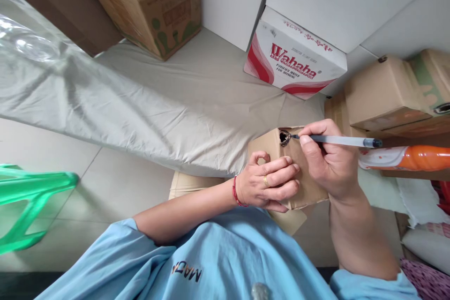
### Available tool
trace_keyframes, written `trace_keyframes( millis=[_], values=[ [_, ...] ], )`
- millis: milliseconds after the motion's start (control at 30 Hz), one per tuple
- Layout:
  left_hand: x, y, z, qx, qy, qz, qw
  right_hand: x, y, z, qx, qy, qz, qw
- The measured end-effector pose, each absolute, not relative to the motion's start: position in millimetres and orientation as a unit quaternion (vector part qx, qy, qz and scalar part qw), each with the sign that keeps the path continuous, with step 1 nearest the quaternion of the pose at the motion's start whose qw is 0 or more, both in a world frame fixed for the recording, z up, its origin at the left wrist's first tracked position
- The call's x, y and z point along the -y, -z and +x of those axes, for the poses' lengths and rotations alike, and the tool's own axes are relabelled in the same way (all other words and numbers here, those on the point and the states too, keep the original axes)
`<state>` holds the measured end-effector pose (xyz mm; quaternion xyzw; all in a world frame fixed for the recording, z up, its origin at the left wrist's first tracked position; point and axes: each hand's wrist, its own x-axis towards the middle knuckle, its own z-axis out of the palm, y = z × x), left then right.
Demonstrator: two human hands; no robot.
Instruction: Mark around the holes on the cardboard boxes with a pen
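Along the far side of the cloth-covered bench (211, 103), a brown carton (168, 4) stands at left and a red-and-white water carton (295, 56) near the middle, against the tiled wall (316, 0). Stacked brown boxes (386, 89) crowd the right, and an orange bottle (422, 157) lies or stands just beside the right wrist, limiting room there. A green stool (38, 185) is at far left on the tiled floor (116, 173). The bench's near edge slants toward the hands; wrinkled cloth stretches between the two far cartons, and floor tiles separate stool from left arm. At that edge is a small cardboard box (311, 185); whether it touches the cloth is unclear. The left hand (269, 180) has its grip curled over its side, while the right hand (325, 159) pinches a pen (344, 140), tip at the rim of the box's ragged hole (284, 138). Inside looks dark, its contents hidden.
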<state>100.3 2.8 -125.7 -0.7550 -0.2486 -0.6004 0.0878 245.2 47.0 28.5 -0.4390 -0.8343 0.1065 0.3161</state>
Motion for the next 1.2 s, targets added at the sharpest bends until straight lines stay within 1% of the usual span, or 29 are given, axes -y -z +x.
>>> trace_keyframes(
  millis=[133, 333, 433, 633, 867, 967, 1000, 1033, 1133, 1167, 1200],
  values=[
    [-2.6, 125.3, 100.3, 0.248, 0.602, -0.754, 0.088, -46.2, -29.8, 245.8, 0.827, -0.136, -0.434, 0.331],
    [-2.1, 128.5, 100.8, 0.248, 0.602, -0.753, 0.089, -45.8, -28.9, 250.5, 0.811, -0.245, -0.415, 0.332],
    [-2.3, 132.3, 101.2, 0.244, 0.599, -0.757, 0.089, -46.0, -28.4, 252.0, 0.802, -0.273, -0.414, 0.332],
    [-2.8, 134.6, 100.9, 0.237, 0.602, -0.757, 0.087, -46.7, -30.7, 249.6, 0.809, -0.279, -0.407, 0.321],
    [-0.9, 135.8, 99.9, 0.244, 0.578, -0.774, 0.083, -48.9, -29.6, 250.2, 0.811, -0.253, -0.410, 0.333],
    [-0.5, 134.8, 98.4, 0.247, 0.571, -0.778, 0.084, -46.3, -31.0, 249.1, 0.823, -0.234, -0.405, 0.322],
    [-0.4, 134.0, 97.7, 0.249, 0.571, -0.778, 0.085, -45.4, -31.7, 249.8, 0.818, -0.216, -0.413, 0.337],
    [-0.2, 133.1, 96.8, 0.251, 0.571, -0.777, 0.084, -44.9, -32.1, 252.0, 0.802, -0.194, -0.426, 0.371],
    [1.2, 130.0, 93.9, 0.249, 0.574, -0.777, 0.074, -47.9, -27.0, 271.1, 0.703, -0.130, -0.469, 0.519],
    [2.0, 128.8, 92.9, 0.246, 0.576, -0.776, 0.068, -50.2, -22.0, 281.8, 0.673, -0.111, -0.486, 0.546],
    [2.8, 127.7, 92.0, 0.243, 0.579, -0.776, 0.062, -52.7, -15.0, 293.8, 0.660, -0.097, -0.510, 0.543]
  ],
)
